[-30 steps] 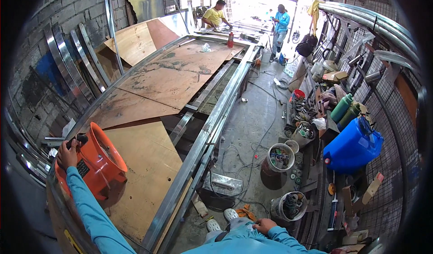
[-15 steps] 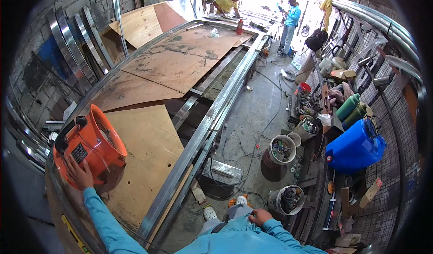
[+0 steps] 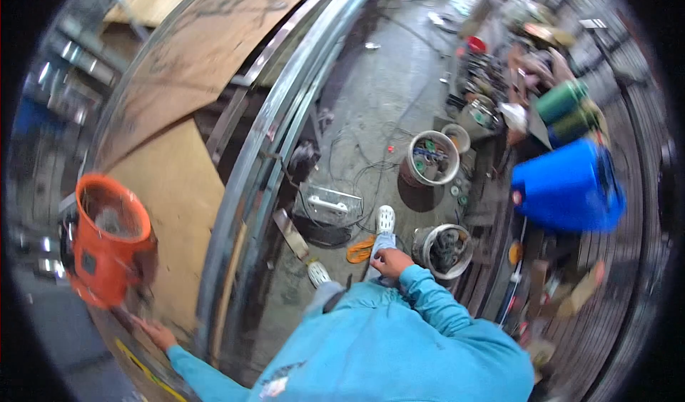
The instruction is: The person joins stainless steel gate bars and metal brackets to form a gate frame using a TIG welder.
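Observation:
An orange drum-shaped blower fan (image 3: 107, 241) stands on the plywood top (image 3: 175, 188) of a long metal-framed bench, at the left. My left hand (image 3: 153, 334) lies just below the fan's base, fingers stretched out and holding nothing; motion blur hides whether it touches the fan. My right hand (image 3: 389, 263) hangs by my knee above my white shoes (image 3: 385, 220), with the fingers curled in and nothing in them. My blue sleeves and shirt fill the lower middle.
The bench's curved steel rail (image 3: 278, 131) runs from top to lower left. On the concrete floor lie cables, a metal box (image 3: 332, 203), two buckets of parts (image 3: 432, 158) (image 3: 444, 248), a blue barrel (image 3: 567, 188) and green cylinders (image 3: 564, 102).
The view has swung sharply downward and blurred. My left hand has come off the orange fan's side and dropped below its base. My right hand stays by my knee.

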The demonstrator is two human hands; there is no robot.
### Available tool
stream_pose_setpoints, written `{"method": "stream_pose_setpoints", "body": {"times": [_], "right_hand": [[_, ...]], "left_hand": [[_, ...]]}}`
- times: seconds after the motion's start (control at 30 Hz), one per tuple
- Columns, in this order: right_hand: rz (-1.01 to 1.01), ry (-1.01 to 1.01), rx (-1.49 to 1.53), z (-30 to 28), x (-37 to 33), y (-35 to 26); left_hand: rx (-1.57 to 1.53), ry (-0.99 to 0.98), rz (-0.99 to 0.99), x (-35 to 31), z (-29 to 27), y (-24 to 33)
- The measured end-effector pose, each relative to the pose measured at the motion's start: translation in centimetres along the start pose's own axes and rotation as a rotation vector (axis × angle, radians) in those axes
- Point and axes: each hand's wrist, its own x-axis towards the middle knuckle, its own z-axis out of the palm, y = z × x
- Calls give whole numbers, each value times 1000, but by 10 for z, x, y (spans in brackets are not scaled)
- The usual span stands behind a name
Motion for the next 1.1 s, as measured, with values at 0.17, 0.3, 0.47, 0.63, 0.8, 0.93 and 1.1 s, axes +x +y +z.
{"method": "stream_pose_setpoints", "body": {"times": [0.17, 0.3, 0.47, 0.63, 0.8, 0.93, 1.1], "right_hand": [[-104, -14, 278, -47, 90, 89], [44, -199, 456, -94, 137, 197], [-132, -404, 146, -188, 182, 243], [36, -312, 205, -271, 274, 286], [-106, -62, 97, -352, 301, 244], [-57, 142, 18, -390, 339, 232], [113, 137, 233, -423, 390, 261]], "left_hand": [[776, -36, -283, -77, -11, 32], [639, 91, -608, -150, 50, 268], [326, 33, -323, -314, 140, 374], [-8, -460, -371, -446, 317, 377], [-449, -1282, -184, -420, 403, 443], [-120, -1439, -251, -364, 462, 491], [-84, -1327, 49, -239, 545, 569]]}}
